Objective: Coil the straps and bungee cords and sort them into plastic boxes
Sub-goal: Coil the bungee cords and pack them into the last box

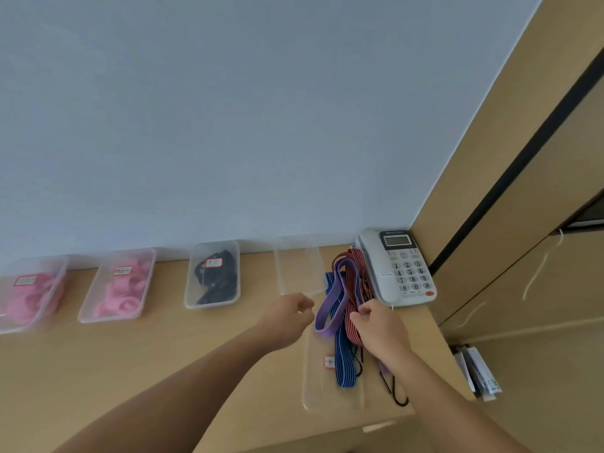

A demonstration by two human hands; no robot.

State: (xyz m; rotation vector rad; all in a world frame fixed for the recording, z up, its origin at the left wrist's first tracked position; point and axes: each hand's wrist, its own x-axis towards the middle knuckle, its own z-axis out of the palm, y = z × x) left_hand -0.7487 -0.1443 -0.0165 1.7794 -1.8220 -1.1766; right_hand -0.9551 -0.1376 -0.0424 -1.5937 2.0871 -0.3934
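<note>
Two bare forearms enter from the lower edge and converge over the right end of the bench (157, 354). The left hand (287, 317) is curled into a loose fist just beside the straps (336, 308); whether it holds anything cannot be told. The right hand (380, 326) pinches the straps, a bundle of purple, blue-striped and red-striped bands with black loops at the near ends. The bundle lies across a clear tray (323, 397) near the bench's front right corner, its far end just beside the telephone (400, 269). Open bench surface extends left of the left arm. Along the wall stand a clear box (295, 266), a box of black straps (212, 279), a box of pink coils (117, 289) and a second pink box (29, 299). The filled boxes and the tray carry red-edged labels, their writing illegible. The telephone keypad reads 1–9, *, 0, #.
</note>
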